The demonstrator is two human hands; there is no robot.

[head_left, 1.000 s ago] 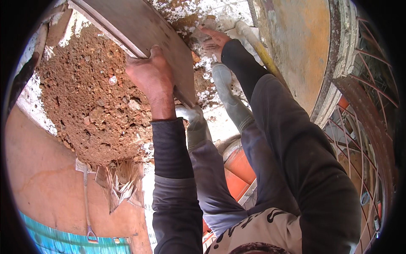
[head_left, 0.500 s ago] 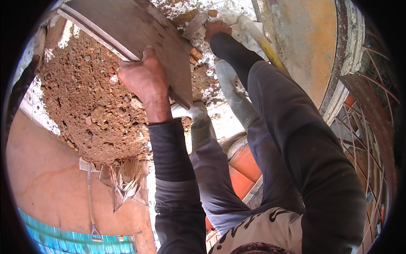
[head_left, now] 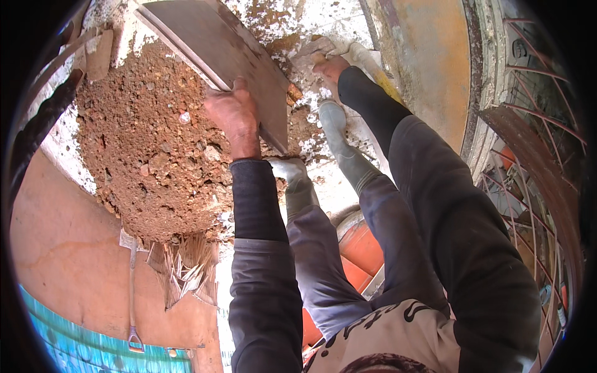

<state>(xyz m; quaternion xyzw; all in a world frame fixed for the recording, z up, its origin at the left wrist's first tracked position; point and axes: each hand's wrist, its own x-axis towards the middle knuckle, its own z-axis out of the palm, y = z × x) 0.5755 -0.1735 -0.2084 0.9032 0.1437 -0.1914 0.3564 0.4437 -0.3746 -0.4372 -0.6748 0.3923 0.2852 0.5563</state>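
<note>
My left hand (head_left: 234, 117) grips the near edge of a brown-grey flat board (head_left: 227, 53), thumb on its top face and fingers curled round the batten along its edge. The board tilts over a heap of reddish-brown gravelly soil (head_left: 149, 143). At the upper middle, my right hand (head_left: 334, 69) closes round the short handle of a flat-bladed tool, which looks like a trowel (head_left: 317, 47). Its greyish blade lies against the white-stained ground beyond the board. A pale and yellow pole (head_left: 372, 67) lies just right of that hand.
My grey rubber boots (head_left: 334, 118) stand between my arms. A shovel (head_left: 132, 292) lies at lower left by a frayed straw broom (head_left: 186, 267) and a turquoise sheet (head_left: 93, 348). An orange-stained panel (head_left: 432, 68) and thin rods (head_left: 541, 118) line the right.
My right hand and the trowel have shifted right and nearer in view. The board, my left hand and the ground also appear further right as the view has moved.
</note>
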